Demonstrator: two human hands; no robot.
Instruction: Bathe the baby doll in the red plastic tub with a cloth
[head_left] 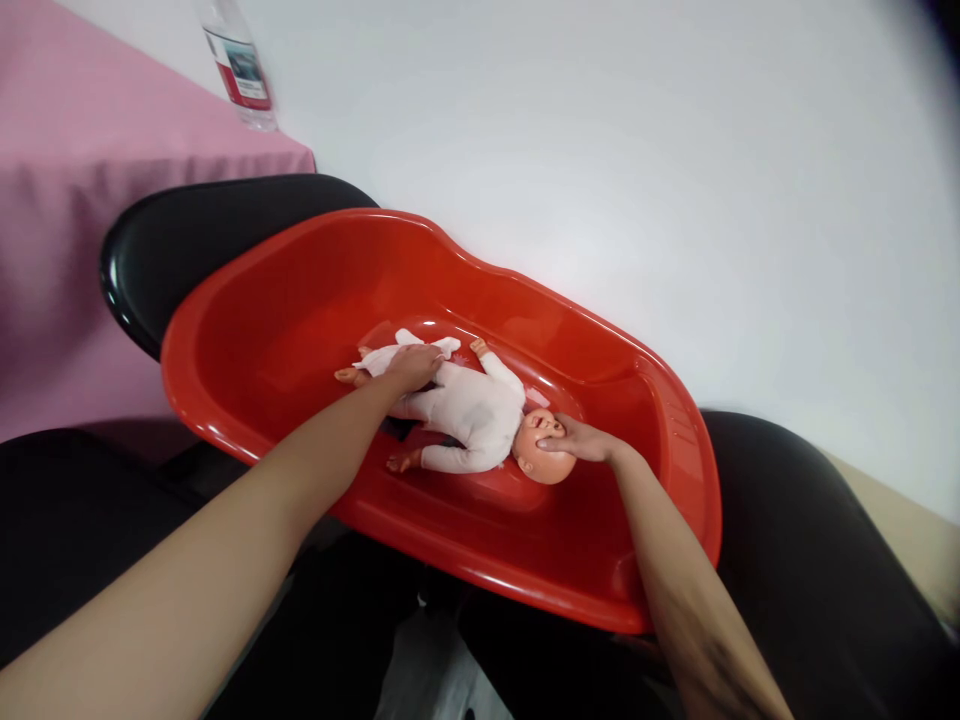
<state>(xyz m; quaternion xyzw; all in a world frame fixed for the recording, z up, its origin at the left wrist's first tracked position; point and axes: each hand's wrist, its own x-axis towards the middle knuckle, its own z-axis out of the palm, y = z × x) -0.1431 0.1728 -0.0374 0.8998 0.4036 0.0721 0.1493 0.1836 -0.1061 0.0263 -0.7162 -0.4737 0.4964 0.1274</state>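
A baby doll (480, 410) with a cream cloth body lies on its back in a red baby bathtub (247, 290), its head toward the right. My right hand (583, 440) holds the doll's head, thumb and fingers closed round the side and face. Over the doll's legs, my left hand (414, 368) is closed on a white cloth (377, 359), with its fingertips partly hidden. One doll foot shows beyond the cloth. A dark grey patch marks the doll's body.
Under the tub's ends are a black chair (187, 220) at left and another black chair (795, 500) at right. A clear plastic bottle (241, 70) stands on a pink-covered table (97, 110). A white wall (600, 150) rises behind the tub.
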